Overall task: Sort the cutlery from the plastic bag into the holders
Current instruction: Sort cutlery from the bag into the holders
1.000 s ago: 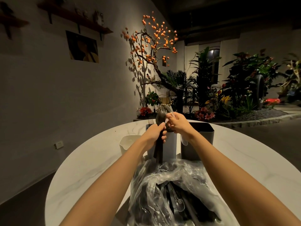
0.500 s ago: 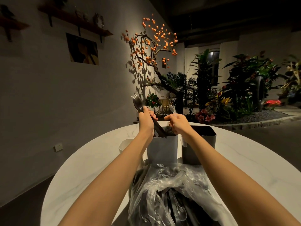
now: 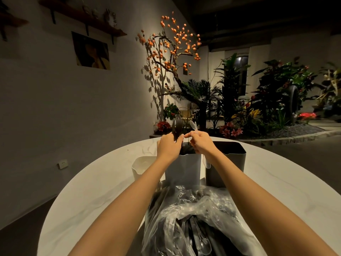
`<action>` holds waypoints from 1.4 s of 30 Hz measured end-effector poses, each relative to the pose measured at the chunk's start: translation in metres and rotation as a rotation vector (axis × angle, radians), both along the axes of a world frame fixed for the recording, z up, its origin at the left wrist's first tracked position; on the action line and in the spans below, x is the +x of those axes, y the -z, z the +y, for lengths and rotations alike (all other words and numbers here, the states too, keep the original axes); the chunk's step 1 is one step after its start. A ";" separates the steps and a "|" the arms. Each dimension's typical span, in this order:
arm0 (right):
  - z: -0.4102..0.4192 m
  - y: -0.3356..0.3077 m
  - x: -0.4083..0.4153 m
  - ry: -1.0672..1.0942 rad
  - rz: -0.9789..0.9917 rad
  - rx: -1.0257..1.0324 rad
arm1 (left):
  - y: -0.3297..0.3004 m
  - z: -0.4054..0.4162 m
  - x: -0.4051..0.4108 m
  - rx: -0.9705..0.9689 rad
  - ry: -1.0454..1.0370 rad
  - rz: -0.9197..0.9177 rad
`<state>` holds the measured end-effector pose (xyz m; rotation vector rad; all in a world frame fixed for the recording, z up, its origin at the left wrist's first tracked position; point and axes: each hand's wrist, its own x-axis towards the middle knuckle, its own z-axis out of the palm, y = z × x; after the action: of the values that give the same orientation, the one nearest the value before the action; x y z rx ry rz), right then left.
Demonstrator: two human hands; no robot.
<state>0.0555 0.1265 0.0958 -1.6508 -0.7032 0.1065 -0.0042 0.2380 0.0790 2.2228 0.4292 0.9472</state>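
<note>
Dim, warm light fills a room with a grey wall on the left of the frame and a lit bed of plants with an orange-fruited tree [image 3: 173, 43] at upper centre. Below, a round white marble table [image 3: 96, 191] spans the lower frame. At centre, the left hand [image 3: 168, 146] grips a bunch of dark plastic forks [image 3: 177, 127], tines up, above the light grey rectangular holder [image 3: 184, 170]. Just beside it, the right hand [image 3: 201, 145] pinches clear plastic spoons [image 3: 193, 125], bowls up. A dark grey holder [image 3: 227, 163] stands to the right, a white holder [image 3: 143, 168] to the left. The crumpled clear plastic bag [image 3: 193, 218] of cutlery lies at bottom centre, between the forearms.
</note>
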 end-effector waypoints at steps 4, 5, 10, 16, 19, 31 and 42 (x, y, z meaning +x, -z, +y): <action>0.001 0.002 0.002 0.002 -0.010 0.009 | 0.000 -0.001 -0.002 0.160 -0.132 0.187; 0.000 0.003 0.001 0.006 -0.020 0.010 | 0.001 0.000 -0.003 0.161 -0.144 0.225; -0.003 0.002 -0.003 -0.007 -0.048 0.019 | 0.009 0.004 -0.007 0.057 -0.042 0.159; -0.003 0.000 -0.006 -0.005 -0.047 -0.008 | -0.006 -0.005 -0.019 -0.024 0.133 -0.140; -0.004 0.000 -0.007 0.011 -0.047 -0.008 | -0.012 -0.003 -0.019 0.015 0.149 -0.153; -0.002 0.002 -0.005 0.032 -0.086 -0.035 | 0.009 0.007 -0.009 0.295 0.023 0.079; -0.012 0.006 -0.014 -0.176 0.009 -0.083 | -0.004 -0.009 -0.011 -0.036 0.205 -0.160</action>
<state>0.0411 0.1149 0.0902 -1.6644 -0.8457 0.2720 -0.0149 0.2290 0.0826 2.0934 0.1415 0.9890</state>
